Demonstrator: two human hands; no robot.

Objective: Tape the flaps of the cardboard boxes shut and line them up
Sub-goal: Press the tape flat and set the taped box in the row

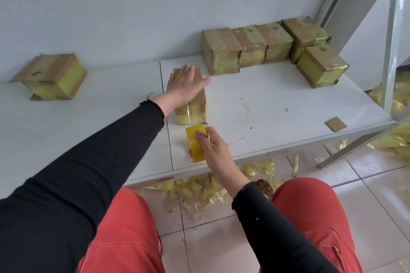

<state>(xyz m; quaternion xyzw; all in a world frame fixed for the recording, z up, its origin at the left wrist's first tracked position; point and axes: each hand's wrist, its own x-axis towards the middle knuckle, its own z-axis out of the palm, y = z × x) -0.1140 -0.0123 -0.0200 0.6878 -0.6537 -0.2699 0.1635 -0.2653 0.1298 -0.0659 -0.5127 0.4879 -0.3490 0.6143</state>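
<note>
At the centre of the frame, the left hand [185, 85] is pressing flat, fingers spread, on top of a small cardboard box [192, 104]. Just below it, the right hand [209, 144] is gripping a yellow tape roll [195, 143] (a thin metal tool seems pinched alongside). Five taped boxes [264, 47] are sitting upper right on the white table [277, 104]; another box [52, 76] is lying at left.

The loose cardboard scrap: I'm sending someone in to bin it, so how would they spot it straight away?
Start at the white table against the wall and follow its front edge toward the right corner. There, apart from the brown taped cardboard boxes lined up at the back, lies a small flat brown cardboard scrap. Unlike them, it is a single bare sheet without yellow tape.
</note>
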